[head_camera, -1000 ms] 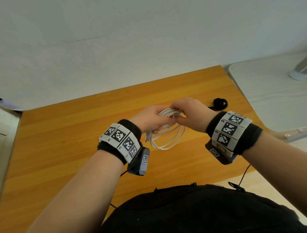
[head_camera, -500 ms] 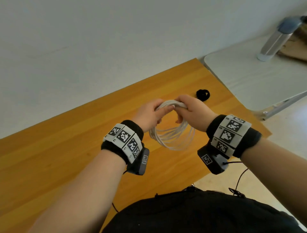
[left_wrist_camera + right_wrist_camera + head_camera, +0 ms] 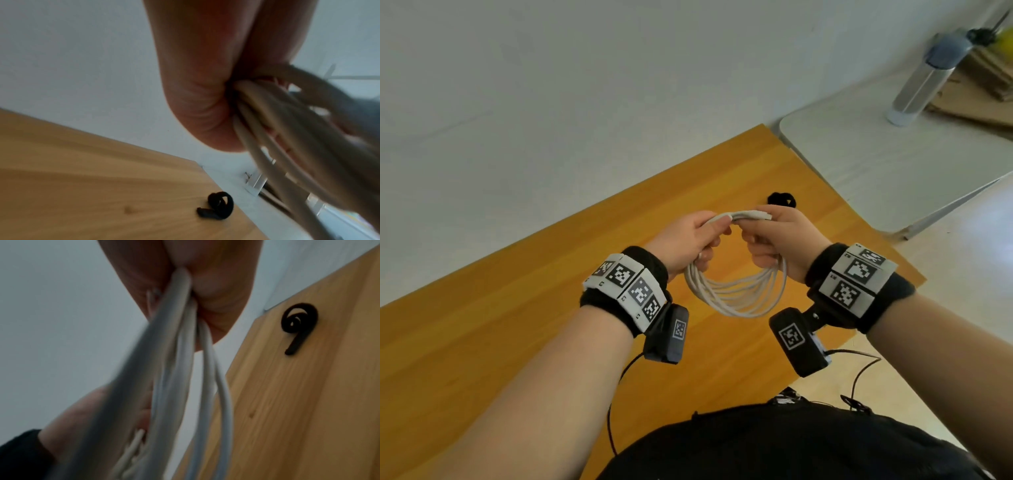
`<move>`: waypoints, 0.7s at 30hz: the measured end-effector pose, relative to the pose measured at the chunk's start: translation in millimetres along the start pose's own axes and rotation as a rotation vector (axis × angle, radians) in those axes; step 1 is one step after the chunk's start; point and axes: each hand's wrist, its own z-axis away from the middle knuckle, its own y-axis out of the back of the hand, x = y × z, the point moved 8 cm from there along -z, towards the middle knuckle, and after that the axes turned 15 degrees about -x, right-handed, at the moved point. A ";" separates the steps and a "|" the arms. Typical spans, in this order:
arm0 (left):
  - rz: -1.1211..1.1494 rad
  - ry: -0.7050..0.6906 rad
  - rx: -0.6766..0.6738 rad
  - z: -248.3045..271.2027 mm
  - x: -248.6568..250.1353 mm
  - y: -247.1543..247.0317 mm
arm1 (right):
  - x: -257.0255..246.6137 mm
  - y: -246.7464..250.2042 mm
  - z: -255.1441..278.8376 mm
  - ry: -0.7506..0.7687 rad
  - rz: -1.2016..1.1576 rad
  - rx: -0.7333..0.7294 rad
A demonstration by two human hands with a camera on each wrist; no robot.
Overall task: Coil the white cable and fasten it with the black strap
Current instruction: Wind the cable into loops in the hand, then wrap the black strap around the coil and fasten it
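Change: half a second ago the two hands were close together at the top of the coil; now they have moved a little apart, and the bundled top part lies straight between them.
White cable: the thin white round cable [image 3: 736, 291] is wound into a ring of many loops and is held in the air above the orange-brown wooden table [image 3: 517, 342], not touching it; the lower loops hang down loosely and fan out a little.
Left hand: the left hand [image 3: 685, 245] pinches the loops between thumb and curled fingers at the upper left of the ring.
Right hand: the right hand [image 3: 780, 240] grips the upper right of the ring, its fingers curled round the strands.
Black strap: the black fabric strap [image 3: 780, 199], curled into a small spiral, lies on the table near the far right corner, beyond the hands and untouched.
Meaning: coiling looks finished; I think fastening comes next, so one hand must hold all loops alone while the other fetches the strap.
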 end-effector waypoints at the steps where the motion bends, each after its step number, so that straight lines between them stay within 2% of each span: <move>1: -0.027 0.005 0.005 -6.1 2.3 1.4 | 1.1 6.3 -3.0 -0.023 -0.067 -0.004; 3: -0.075 0.022 0.019 -18.6 6.5 2.9 | 1.0 19.3 -9.2 -0.048 -0.134 -0.011; 8: -0.144 0.075 0.074 -48.9 7.3 1.1 | 2.7 52.2 -24.3 -0.037 -0.036 0.027; 12: 0.021 0.137 0.085 -69.0 -4.2 -4.7 | 15.9 79.6 -31.8 -0.061 -0.048 0.059; 16: -0.163 0.200 0.098 -91.4 -8.3 -15.7 | 35.2 100.4 -32.5 -0.148 -0.103 0.064; 18: -0.203 0.221 0.123 -101.0 -14.1 -16.2 | 37.1 116.8 -34.5 -0.201 0.023 0.129; 21: -0.175 0.264 0.191 -107.1 -26.2 -7.9 | 30.3 160.3 -39.4 -0.255 0.286 0.371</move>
